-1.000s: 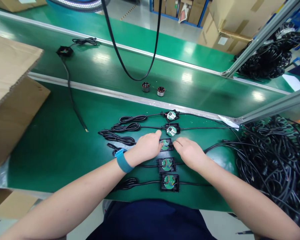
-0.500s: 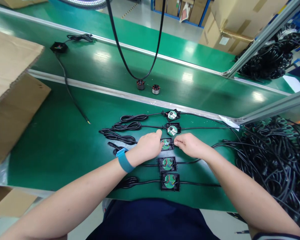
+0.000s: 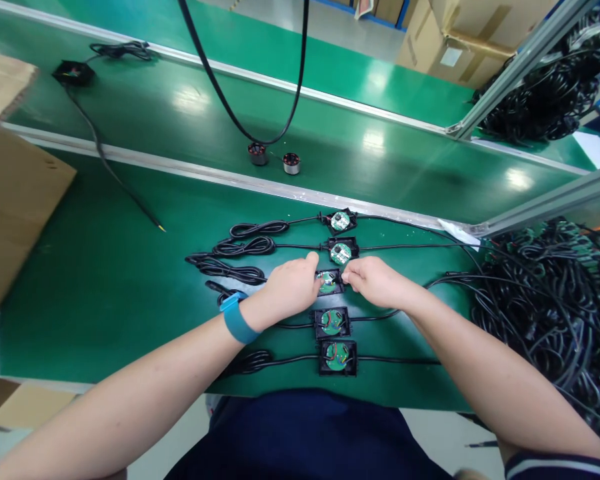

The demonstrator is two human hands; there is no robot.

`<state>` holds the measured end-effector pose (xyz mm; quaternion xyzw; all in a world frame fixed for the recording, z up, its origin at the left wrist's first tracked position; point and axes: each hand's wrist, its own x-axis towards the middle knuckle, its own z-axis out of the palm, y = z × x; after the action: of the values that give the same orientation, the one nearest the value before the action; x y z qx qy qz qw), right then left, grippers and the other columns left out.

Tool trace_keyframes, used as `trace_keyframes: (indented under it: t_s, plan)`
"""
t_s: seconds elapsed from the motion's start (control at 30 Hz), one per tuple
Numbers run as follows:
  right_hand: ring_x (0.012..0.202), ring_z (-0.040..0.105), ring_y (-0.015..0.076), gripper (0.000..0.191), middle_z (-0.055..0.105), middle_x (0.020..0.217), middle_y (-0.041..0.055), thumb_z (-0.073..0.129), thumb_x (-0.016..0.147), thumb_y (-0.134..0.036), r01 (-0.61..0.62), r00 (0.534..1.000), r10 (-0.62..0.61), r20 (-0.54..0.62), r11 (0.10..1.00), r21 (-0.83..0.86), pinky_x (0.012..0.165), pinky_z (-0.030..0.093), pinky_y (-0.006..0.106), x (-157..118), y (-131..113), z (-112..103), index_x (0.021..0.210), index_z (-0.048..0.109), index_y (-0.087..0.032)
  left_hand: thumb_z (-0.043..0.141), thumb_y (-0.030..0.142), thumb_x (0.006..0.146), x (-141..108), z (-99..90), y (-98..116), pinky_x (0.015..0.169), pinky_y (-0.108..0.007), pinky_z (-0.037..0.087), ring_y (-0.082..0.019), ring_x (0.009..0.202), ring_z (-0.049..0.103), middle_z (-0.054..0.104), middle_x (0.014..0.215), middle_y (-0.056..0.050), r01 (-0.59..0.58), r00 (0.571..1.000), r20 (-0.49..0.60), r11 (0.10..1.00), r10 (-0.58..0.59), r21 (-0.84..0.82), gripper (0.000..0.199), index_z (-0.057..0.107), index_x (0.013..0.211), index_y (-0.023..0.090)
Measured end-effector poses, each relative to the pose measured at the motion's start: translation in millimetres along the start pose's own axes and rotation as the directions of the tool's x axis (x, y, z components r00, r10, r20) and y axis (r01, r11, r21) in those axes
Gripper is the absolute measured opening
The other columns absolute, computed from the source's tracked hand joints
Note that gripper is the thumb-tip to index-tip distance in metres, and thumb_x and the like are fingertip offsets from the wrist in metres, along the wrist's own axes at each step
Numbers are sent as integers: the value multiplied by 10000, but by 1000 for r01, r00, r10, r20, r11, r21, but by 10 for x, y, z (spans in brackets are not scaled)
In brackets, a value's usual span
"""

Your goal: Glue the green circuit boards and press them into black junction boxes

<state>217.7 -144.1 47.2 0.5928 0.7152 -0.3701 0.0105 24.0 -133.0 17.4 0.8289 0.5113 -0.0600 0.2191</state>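
Several open black housings with round green circuit boards stand in a column on the green table. My left hand [image 3: 294,285], a blue band on its wrist, is closed at the left side of the middle housing [image 3: 330,283]. My right hand [image 3: 373,281] pinches at that housing's right edge; what lies between its fingertips is too small to make out. Above are a housing with a white-dotted board [image 3: 341,252] and a tilted one [image 3: 340,221]. Below sit two more, one [image 3: 332,323] close under my hands and one [image 3: 337,357] near the table's front edge.
Coiled black cables [image 3: 245,247] lie left of the housings. A large tangle of cables [image 3: 545,313] fills the right side. A cardboard box [image 3: 20,200] stands at the left. Two small round coils [image 3: 291,163] sit behind the metal rail, under a hanging black cable loop [image 3: 300,73].
The whole view has shifted slightly, so the bench things appear further left and higher. Both hands stay at the middle housing, with my right fingertips a little further over its right edge.
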Motion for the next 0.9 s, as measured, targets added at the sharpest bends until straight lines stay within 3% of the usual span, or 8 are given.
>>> trace_keyframes:
  t_s: [0.37, 0.5, 0.7, 0.9]
  plan:
    - [719, 586, 166, 284, 699, 781, 63, 464, 988, -224, 2, 999, -13, -48, 973, -231, 651, 335, 256, -10, 56, 99, 803, 673, -171, 516, 354, 951, -2, -4, -3, 740, -379, 484, -315, 935, 683, 701, 987, -136, 2, 1000, 14, 1000, -2, -10, 222, 483, 1086, 181]
    - [751, 607, 162, 286, 720, 822, 65, 477, 983, -216, -21, 1000, 20, -5, 985, -169, 675, 370, 240, -5, 25, 85, 804, 693, -163, 540, 330, 939, -13, -7, 5, 737, -377, 485, -311, 928, 685, 702, 985, -136, 0, 1000, 15, 1000, 0, -13, 207, 483, 1074, 183]
    - [619, 569, 131, 291, 672, 670, 13, 477, 968, -206, -110, 993, 110, 34, 994, 6, 650, 391, 227, -20, -15, 33, 788, 702, -165, 546, 323, 937, -19, 19, 4, 718, -377, 482, -318, 910, 689, 704, 966, -132, -11, 1000, -8, 1000, 11, 1, 210, 485, 1069, 172]
    - [665, 550, 145, 278, 685, 753, 35, 495, 969, -278, -41, 999, 42, 11, 998, -55, 641, 384, 244, -48, 13, 136, 797, 686, -171, 533, 330, 944, -17, 22, -6, 707, -377, 483, -315, 899, 691, 706, 959, -130, -24, 1000, -16, 1000, 24, -1, 208, 485, 1070, 172]
